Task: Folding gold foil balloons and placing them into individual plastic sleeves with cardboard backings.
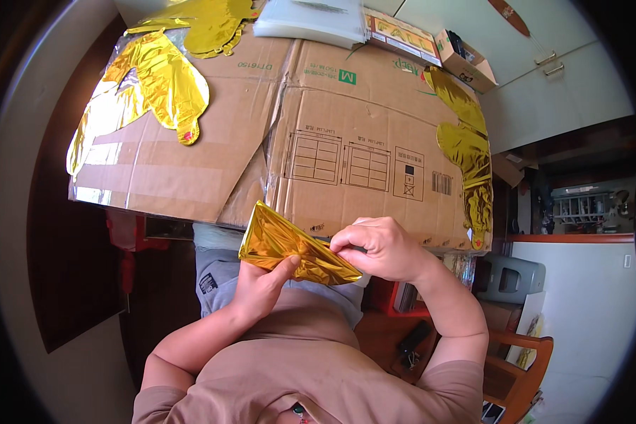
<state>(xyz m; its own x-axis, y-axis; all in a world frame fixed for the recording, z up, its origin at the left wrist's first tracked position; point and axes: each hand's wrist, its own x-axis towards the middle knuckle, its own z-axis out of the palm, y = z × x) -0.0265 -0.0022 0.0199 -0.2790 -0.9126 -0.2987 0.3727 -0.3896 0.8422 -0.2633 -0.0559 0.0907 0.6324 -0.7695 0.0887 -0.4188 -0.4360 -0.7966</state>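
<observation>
A folded gold foil balloon (283, 244) is held over my lap, just off the near edge of the cardboard-covered table. My left hand (260, 286) grips it from below, thumb pressed on its front and the other fingers behind it. At its right end, the thumb and forefinger of my right hand (380, 246) pinch the upper edge. Another flat gold foil balloon (166, 81) lies on the left part of the cardboard (374, 106), with more gold foil (219, 32) behind it. Along the right edge lie further flat gold foil pieces (466, 155), partly hanging over.
A stack of clear plastic sleeves (311, 25) lies at the far edge, beside a printed box (403, 39) and a small open carton (466, 60). Pale cabinets (544, 99) stand beyond. To my right are a grey stool (512, 279) and a wooden chair (540, 353).
</observation>
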